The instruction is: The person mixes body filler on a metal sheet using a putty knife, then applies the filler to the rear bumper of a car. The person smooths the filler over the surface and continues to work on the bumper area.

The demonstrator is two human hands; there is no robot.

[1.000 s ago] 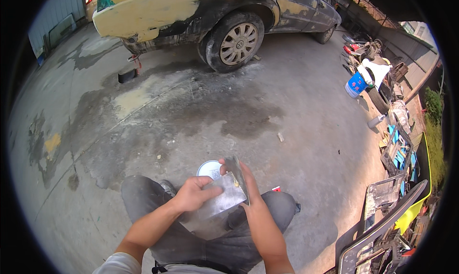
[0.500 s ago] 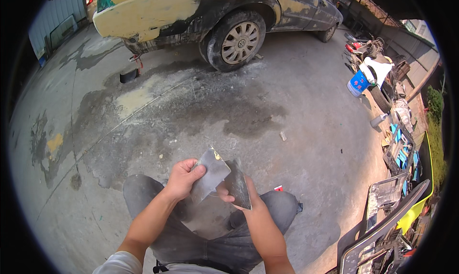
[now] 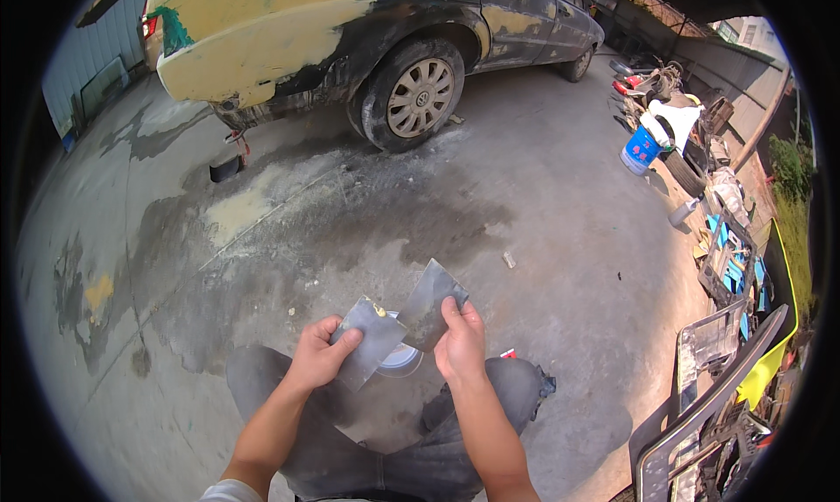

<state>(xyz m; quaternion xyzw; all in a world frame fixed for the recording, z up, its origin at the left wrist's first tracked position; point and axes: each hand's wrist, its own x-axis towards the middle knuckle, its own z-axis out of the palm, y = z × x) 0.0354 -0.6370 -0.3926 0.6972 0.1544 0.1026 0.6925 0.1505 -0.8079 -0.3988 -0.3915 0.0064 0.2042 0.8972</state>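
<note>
pale plate (image 3: 373, 337) pinched by the left hand (image 3: 320, 351) — darker plate (image 3: 427, 308) pinched by the right hand (image 3: 461, 344)

Small pale-red characters stand on the side of the blue bucket (image 3: 640, 151) at the right, too blurred to read here. A round emblem (image 3: 422, 98) marks the hub of the nearer wheel (image 3: 414, 93) on the car (image 3: 385, 34).

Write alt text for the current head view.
The left hand holds a thin gray plate with a yellowish dab, the right hand a second gray plate, above a round white container; a patchy tan-and-black car stands beyond.
</note>
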